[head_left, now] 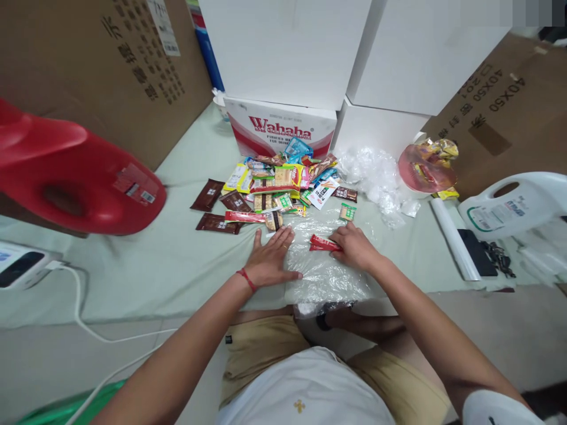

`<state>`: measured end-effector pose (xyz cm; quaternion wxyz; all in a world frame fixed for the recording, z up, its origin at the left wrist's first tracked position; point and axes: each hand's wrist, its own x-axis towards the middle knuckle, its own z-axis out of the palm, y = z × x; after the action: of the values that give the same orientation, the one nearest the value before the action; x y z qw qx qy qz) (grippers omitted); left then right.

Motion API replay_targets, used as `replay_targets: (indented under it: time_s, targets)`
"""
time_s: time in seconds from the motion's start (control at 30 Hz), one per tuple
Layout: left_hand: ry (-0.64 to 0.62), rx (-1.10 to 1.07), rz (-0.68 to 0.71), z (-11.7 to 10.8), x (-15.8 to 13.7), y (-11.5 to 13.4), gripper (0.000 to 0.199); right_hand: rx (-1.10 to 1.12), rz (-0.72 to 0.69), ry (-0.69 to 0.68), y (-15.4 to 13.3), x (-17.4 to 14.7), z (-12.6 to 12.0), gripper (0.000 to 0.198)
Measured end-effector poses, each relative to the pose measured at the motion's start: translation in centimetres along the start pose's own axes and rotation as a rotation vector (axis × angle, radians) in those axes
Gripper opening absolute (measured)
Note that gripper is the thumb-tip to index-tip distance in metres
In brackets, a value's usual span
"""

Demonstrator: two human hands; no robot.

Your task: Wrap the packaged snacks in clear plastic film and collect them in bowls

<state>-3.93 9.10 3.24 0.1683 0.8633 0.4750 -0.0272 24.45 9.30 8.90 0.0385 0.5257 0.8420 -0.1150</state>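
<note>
My right hand (354, 247) has its fingers closed round one end of a small red snack packet (322, 242), above a clear plastic sheet (330, 286). Flat at the left edge of that sheet lies my left hand (272, 260), fingers stretched out and thumb spread, holding nothing. A green-and-white sachet (348, 212) rests just beyond my right hand. Past my left fingertips is a heap of wrapped snacks: a long red stick packet (244, 216), a round biscuit pack (273, 221), a yellow-and-green cracker pack (287, 177) and brown packets (218, 223).
A Wahaba-marked carton (283, 127) and white boxes (287, 53) stand behind the heap. Crumpled clear plastic (372, 177) and a pink bowl (425, 171) with wrappers sit at the right. A red jug (88, 177) and white cable (80, 301) are left; a white roll (455, 239) and white jug (516, 206) right.
</note>
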Motion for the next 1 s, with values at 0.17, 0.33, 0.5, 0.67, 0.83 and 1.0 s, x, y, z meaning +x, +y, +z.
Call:
replay_targets:
  time_s: [0.17, 0.33, 0.5, 0.67, 0.83, 1.0]
  targets:
    - [-0.020, -0.033, 0.010, -0.2, 0.0, 0.0, 0.119, -0.096, 0.013, -0.059, 0.5, 0.1, -0.1, 0.013]
    - [-0.018, -0.043, -0.001, -0.4, -0.1, 0.0, 0.118, -0.088, 0.016, -0.029, 2.9, -1.4, -1.5, 0.014]
    - [-0.007, -0.032, 0.008, -0.3, -0.1, 0.0, 0.118, -0.013, -0.086, 0.040, 1.9, -1.5, -1.6, 0.024]
    - [-0.010, -0.042, 0.005, -0.3, -0.1, 0.0, 0.116, -0.003, -0.109, 0.016, 1.1, -0.4, 0.4, 0.029]
    - [-0.007, -0.043, 0.014, -0.2, -0.1, 0.0, 0.118, 0.034, -0.163, 0.048, 2.3, -0.4, 1.2, 0.034]
    - [0.026, -0.027, 0.028, 0.1, -0.1, -0.2, 0.118, 0.060, -0.194, 0.033, 2.0, 0.1, 0.4, 0.046]
